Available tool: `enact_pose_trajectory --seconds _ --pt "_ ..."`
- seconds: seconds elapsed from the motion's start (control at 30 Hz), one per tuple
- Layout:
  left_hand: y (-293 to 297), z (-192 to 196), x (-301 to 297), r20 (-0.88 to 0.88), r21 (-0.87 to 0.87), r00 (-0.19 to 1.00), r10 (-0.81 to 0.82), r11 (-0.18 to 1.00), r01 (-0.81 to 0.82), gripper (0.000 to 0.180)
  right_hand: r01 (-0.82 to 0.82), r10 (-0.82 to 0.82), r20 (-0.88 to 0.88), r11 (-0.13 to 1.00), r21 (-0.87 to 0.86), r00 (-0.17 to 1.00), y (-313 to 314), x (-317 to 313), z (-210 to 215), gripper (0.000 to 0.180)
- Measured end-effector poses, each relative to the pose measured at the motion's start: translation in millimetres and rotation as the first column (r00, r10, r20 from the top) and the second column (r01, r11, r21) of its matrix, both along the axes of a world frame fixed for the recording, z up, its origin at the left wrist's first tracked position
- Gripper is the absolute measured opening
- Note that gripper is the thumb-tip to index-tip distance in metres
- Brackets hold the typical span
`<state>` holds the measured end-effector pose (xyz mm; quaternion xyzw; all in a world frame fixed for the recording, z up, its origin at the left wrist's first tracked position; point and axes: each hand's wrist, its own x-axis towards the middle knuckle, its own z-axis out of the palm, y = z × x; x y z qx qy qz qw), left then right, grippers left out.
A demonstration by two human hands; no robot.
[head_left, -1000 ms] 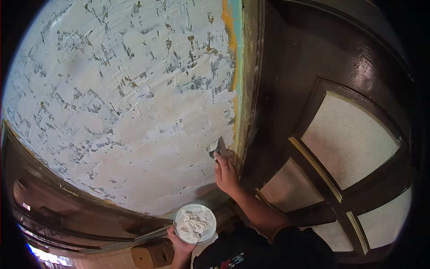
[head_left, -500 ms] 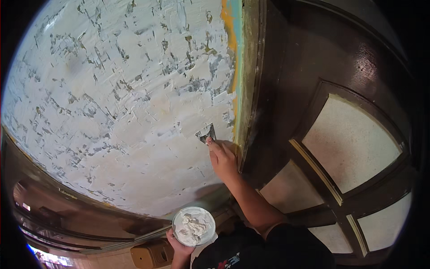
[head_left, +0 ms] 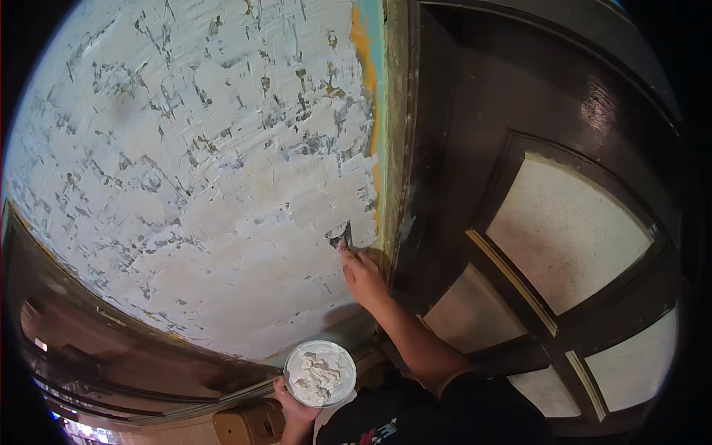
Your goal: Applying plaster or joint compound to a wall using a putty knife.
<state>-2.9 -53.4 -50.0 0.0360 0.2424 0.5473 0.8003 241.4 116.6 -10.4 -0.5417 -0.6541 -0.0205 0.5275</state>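
My right hand point(head_left: 363, 279) is closed around a putty knife point(head_left: 340, 235), its broad blade lying against the wall point(head_left: 245, 274). The index finger is stretched along the tool, and its handle is hidden in my palm. White filler coats the wall unevenly, with grey-green patches showing through. Low in front of my body, my left hand point(head_left: 294, 406) grips a round tub point(head_left: 288, 361) by its side. Lumpy white putty point(head_left: 319, 374) fills the tub.
Just right of the blade runs a worn wooden door frame point(head_left: 395, 133), beside a strip of orange and turquoise paint point(head_left: 363, 52). A dark door point(head_left: 475, 111) with pale panels stands at the right. A brown plastic stool point(head_left: 233, 426) is on the floor at lower left.
My right hand and the putty knife have slid slightly down the wall. The wall and door sit a little further left in view. My left hand still holds the tub.
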Motion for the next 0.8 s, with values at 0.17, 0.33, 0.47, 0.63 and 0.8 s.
enact_pose_trajectory --seconds 0.17,0.33,0.47,0.63,0.8 --pt "-9.6 3.3 2.3 0.013 0.057 1.0 0.008 0.998 -0.009 0.073 -0.056 0.059 0.019 0.991 -0.122 0.998 -11.6 6.7 -32.7 0.059" --pt "-11.9 4.5 4.2 0.049 0.097 0.998 0.027 0.995 -0.032 0.073 -0.135 0.118 -0.107 0.976 -0.17 0.987 -62.4 13.4 -74.6 0.057" --pt "-12.3 17.3 1.9 0.009 0.144 0.995 0.095 0.985 -0.096 0.07 -0.501 0.394 -0.361 0.819 -0.279 0.845 -113.8 19.1 -39.1 0.051" --pt "-2.6 2.2 -6.6 0.081 0.142 0.994 0.08 0.986 -0.091 0.079 -0.735 0.742 -0.198 0.519 -0.435 0.641 -135.2 19.2 1.3 0.042" --pt "-3.4 2.6 0.2 0.093 0.169 0.995 0.037 0.984 -0.052 0.076 -0.576 0.7 0.001 0.588 -0.567 0.714 -139.5 27.5 -0.3 0.042"
